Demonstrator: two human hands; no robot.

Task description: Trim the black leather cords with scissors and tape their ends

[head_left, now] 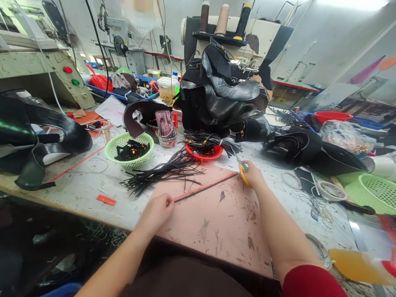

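Pinched in my left hand [158, 212] is one end of a thin dark strip with an orange-red edge [204, 189]. It stretches slantwise over a pinkish work board [207, 222] to my right hand [255, 177]. That hand is closed around scissors [243, 174] with yellow and green handles, their blades pointing up and away. Whether the right fingers also grip the strip's far end, I cannot tell. Just beyond the board lies a bundle of thin black strips [163, 171]. Another tied bundle [207, 140] rests across a red basket [204, 156].
A light-green basket [129, 165] of black pieces stands at left, near a propped phone [165, 126]. Black leather parts [222, 90] are heaped before a sewing machine [266, 29]. Tape rolls [331, 191] and another green basket [375, 192] are at right.
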